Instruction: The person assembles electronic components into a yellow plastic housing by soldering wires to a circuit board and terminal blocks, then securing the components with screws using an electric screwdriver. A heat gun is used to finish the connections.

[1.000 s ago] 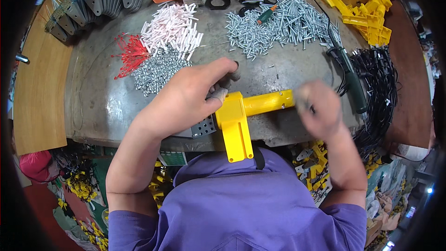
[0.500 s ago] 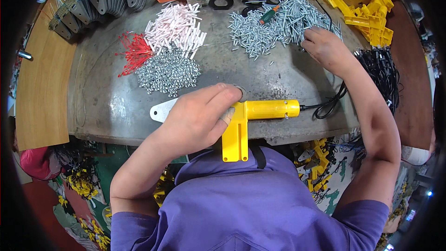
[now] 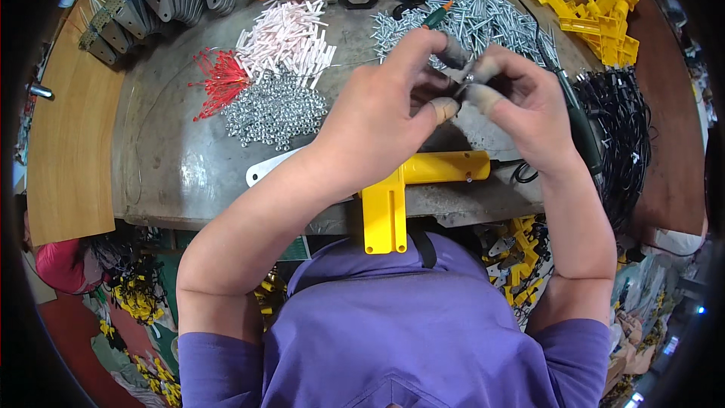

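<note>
I report my left hand point(image 3: 396, 102) and right hand point(image 3: 529, 106) raised above the bench point(image 3: 174, 159), fingertips meeting; the right thumb and forefinger pinch a small metal piece point(image 3: 470, 78); whether the left fingers grip it or merely steady it, I cannot tell; its exact form is hidden by the fingers.

Below them, in neither hand, lies the yellow plastic housing point(image 3: 386, 215); its barrel point(image 3: 449, 167) points right, toward a black cable point(image 3: 507, 162), and its ribbed leg overhangs the near edge; a pale metal plate point(image 3: 264, 169) shows beyond my left forearm (the join, if any, is covered).

Handling, in my judgement: the metal piece should be hard, very light and easily dropped, best taken by its sides between thumb and forefinger pads; the housing should be stiff, light and rather slick, best held around the barrel with the leg steadied; the thin cable should flex and is no place to pull; the screw pile point(image 3: 498, 30) and nut pile point(image 3: 272, 113) lie farther off, likely to roll if brushed.
</note>
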Available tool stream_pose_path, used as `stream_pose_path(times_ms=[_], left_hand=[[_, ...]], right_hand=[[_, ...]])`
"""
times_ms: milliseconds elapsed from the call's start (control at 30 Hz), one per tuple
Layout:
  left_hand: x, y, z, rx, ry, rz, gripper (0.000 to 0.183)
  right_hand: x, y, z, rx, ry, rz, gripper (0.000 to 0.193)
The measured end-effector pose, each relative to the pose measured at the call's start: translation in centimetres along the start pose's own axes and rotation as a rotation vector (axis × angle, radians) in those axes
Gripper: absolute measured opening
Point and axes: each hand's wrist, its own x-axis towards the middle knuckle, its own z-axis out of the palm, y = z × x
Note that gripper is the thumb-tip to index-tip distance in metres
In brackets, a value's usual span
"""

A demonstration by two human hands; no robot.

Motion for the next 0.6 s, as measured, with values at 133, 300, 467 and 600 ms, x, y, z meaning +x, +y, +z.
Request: stream_pose_path(times_ms=[133, 300, 467, 600], left_hand=[[0.8, -0.3, -0.3, 0.205, -0.087, 0.007, 0.044], [0.8, -1.5, -0.8, 0.2, -0.248, -0.09, 0.04], [0.4, -1.9, -1.4, 0.095, -0.309, -0.19, 0.041], [0.2, -2.2, -1.8, 0.182, -0.349, -0.116, 0.043]], right_hand=[[-1.9, 3.0, -2.5, -0.011, 0.164, 0.177, 0.008], [-3.2, 3.2, -2.7, -0.058, 0.362, 0.285, 0.011], [-6.9, -0.5, 0.0, 0.445, 0.02, 0.309, 0.013], [-7.3, 1.1, 1.6, 0.378, 0.062, 0.278, 0.014]])
